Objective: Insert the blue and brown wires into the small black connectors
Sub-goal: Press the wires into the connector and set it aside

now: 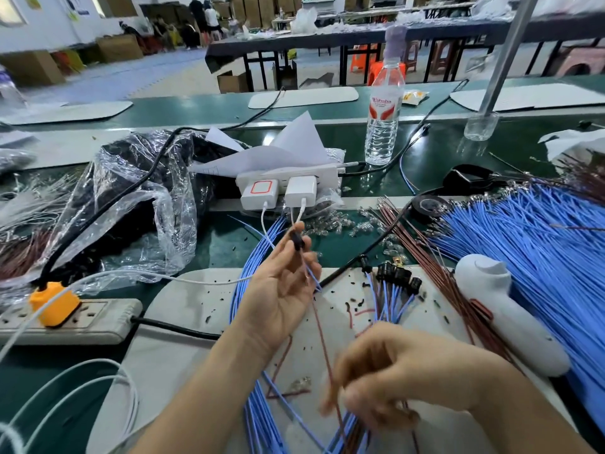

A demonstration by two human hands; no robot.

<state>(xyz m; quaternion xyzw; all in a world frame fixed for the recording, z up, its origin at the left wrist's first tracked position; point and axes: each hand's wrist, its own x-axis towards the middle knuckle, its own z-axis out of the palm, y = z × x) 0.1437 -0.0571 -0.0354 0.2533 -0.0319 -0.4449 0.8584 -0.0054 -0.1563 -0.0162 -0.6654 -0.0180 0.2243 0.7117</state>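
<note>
My left hand [281, 286] is raised palm up and pinches a small black connector [297, 241] between thumb and fingers. A blue wire [312, 276] and a brown wire [322, 335] trail down from it. My right hand [402, 378], blurred, is low and near me, its fingers curled round a brown wire [334, 401] above a bundle of blue wires [262, 417]. Several finished black connectors [397, 275] with wires lie on the white mat [183, 299]. Loose brown wires [422, 253] and a big heap of blue wires [523, 237] lie to the right.
A white handheld tool [501, 309] lies at the right. A grey power strip [82, 317] with an orange plug [54, 306] sits left, a white power strip with chargers [288, 185] behind. A water bottle [384, 103], black tape roll [429, 206] and clear plastic bags [131, 204] stand further back.
</note>
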